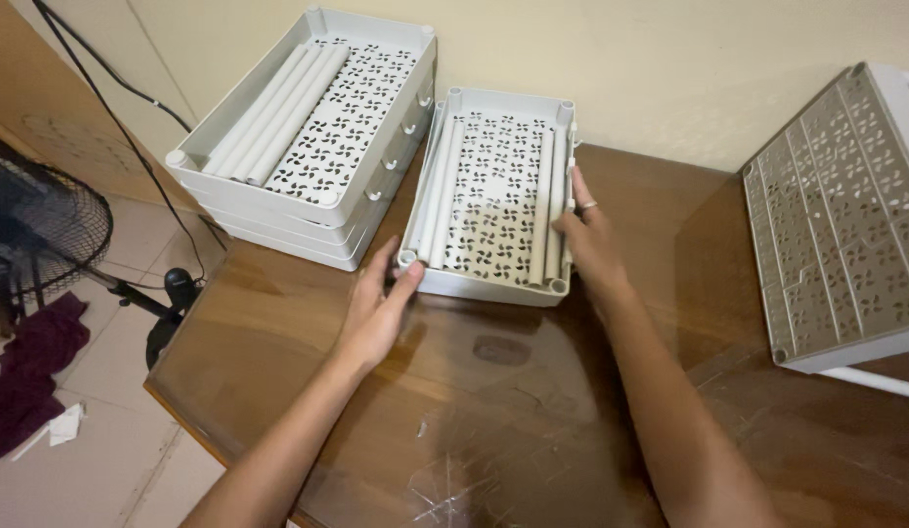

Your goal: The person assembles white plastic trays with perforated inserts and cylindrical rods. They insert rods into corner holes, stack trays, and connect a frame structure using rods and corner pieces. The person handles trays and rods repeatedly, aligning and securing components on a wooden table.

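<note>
A light grey plastic tray [474,285] with a perforated floor lies flat on the wooden table [493,411], its far end near the wall. Grey tubes [438,191] lie inside along its left and right walls. My left hand [379,308] grips the tray's near left corner, thumb against the corner post. My right hand [589,240], a ring on one finger, holds the right wall close to the near right corner.
A stack of similar grey trays [376,191] with tubes in the top one sits to the left, overhanging the table's corner. Another perforated grey tray [836,225] leans at the right edge. A black fan [39,225] and dark cloth [34,376] are on the tiled floor, left.
</note>
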